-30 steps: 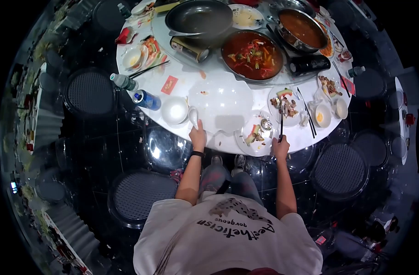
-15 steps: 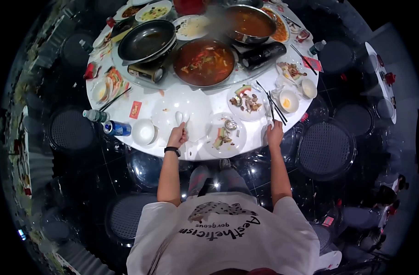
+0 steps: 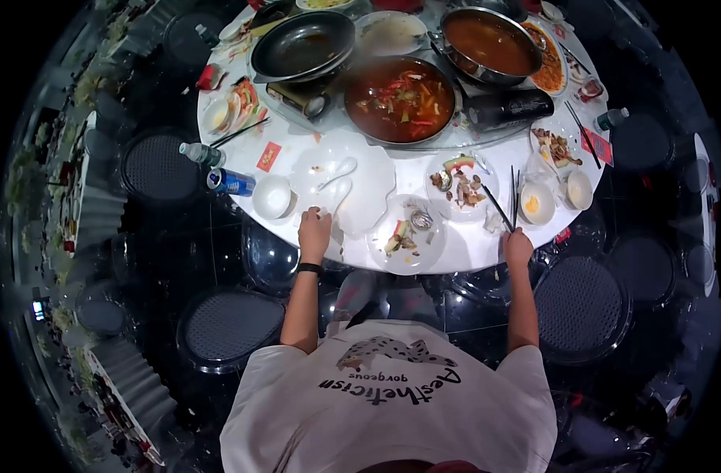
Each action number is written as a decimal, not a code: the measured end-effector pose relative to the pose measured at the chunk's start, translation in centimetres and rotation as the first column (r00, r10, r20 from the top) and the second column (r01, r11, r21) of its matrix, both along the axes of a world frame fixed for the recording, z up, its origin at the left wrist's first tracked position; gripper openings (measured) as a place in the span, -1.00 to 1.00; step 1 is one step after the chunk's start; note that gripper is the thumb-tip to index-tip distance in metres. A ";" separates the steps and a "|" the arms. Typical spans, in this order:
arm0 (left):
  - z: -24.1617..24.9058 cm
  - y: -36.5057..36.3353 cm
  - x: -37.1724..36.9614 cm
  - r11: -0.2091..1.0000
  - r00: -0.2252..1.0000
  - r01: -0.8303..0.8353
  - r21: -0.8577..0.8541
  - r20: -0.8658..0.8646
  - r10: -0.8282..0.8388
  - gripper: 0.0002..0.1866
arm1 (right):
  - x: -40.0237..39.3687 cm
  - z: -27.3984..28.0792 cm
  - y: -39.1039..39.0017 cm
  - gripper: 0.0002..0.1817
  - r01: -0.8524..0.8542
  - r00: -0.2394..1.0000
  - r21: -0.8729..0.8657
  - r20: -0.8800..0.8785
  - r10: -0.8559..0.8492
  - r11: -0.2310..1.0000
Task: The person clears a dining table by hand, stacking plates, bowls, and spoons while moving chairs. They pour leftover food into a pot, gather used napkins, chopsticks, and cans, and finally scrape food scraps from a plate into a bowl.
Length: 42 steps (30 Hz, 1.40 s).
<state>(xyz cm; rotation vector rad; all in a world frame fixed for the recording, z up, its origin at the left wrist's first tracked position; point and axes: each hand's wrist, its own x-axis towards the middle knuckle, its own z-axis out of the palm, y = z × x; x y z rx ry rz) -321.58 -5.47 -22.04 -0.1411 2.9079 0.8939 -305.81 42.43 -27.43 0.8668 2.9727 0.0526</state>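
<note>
Left hand [image 3: 314,229], at centre left of the frame, rests at the near edge of the counter [image 3: 471,244], fingers curled at the handle end of a white spoon [image 3: 334,195]; whether it grips the handle cannot be told. The spoon lies on a large white plate [image 3: 372,185]. A second white spoon [image 3: 338,170] lies just above it on the same plate. Right hand [image 3: 517,246], at centre right, is closed around the near ends of black chopsticks [image 3: 508,203], which fan out toward the top of the frame. Between the hands sits a plate of scraps [image 3: 408,240]. A white bowl [image 3: 272,196] stands just left of the left hand, a blue can [image 3: 230,182] beyond it. A red soup pot [image 3: 400,98] sits in the upper centre.
</note>
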 end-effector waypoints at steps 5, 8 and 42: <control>-1.9 1.3 -0.2 0.945 0.958 0.201 -0.257 -0.148 -0.244 -0.47 | 2.9 5.3 -2.6 -0.80 0.052 0.998 -0.099 -0.040 -0.056 0.994; -2.1 2.5 -2.3 0.856 0.891 0.256 -0.449 -0.233 -0.389 -0.41 | 2.7 6.7 -4.4 -0.81 0.011 0.989 -0.218 -0.139 -0.042 0.976; -2.2 0.3 -7.6 0.949 0.896 0.301 0.092 -0.367 -0.249 -0.36 | -0.8 -1.8 -21.8 -0.72 0.299 0.804 -0.713 -0.169 -0.570 0.634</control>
